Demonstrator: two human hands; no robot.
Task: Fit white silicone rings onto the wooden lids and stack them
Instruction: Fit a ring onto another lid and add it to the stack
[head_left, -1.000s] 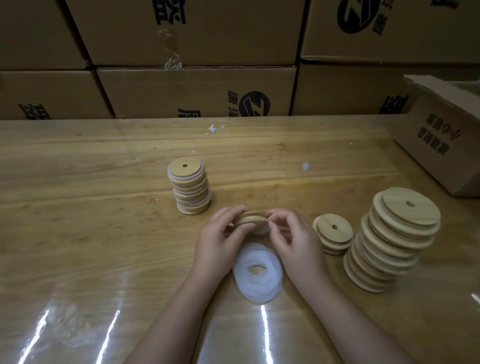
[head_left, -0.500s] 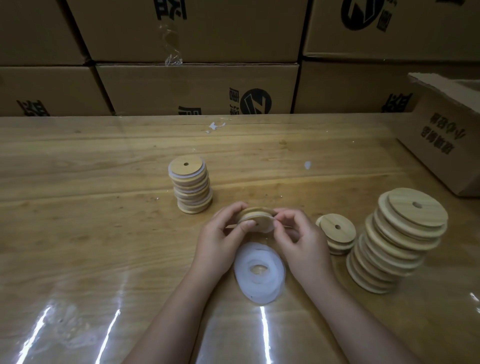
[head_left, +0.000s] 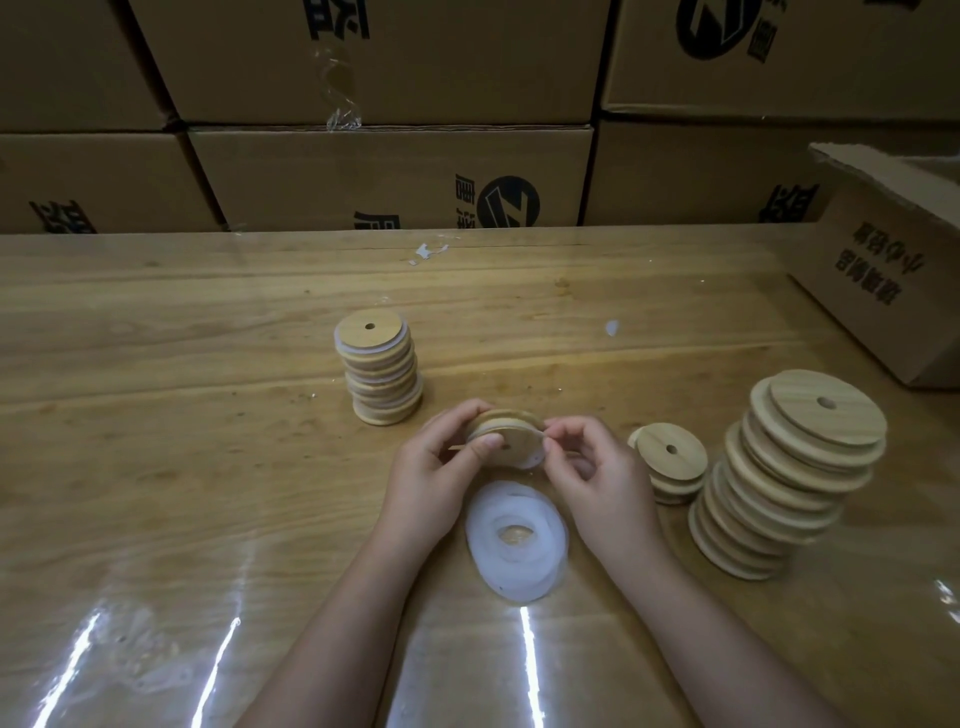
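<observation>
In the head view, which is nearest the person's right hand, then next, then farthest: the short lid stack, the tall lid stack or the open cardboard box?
From the right hand:
1. short lid stack, just to its right.
2. tall lid stack, farther right.
3. open cardboard box, far right and back.

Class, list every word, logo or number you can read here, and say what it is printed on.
Round black logo with a "Z"-like stripe: middle stacked box, top right box.
Black Chinese characters on the stacked boxes: cut off, not readable.
Two upside-down Chinese lines on the open box: too blurred.
No numbers.
</observation>
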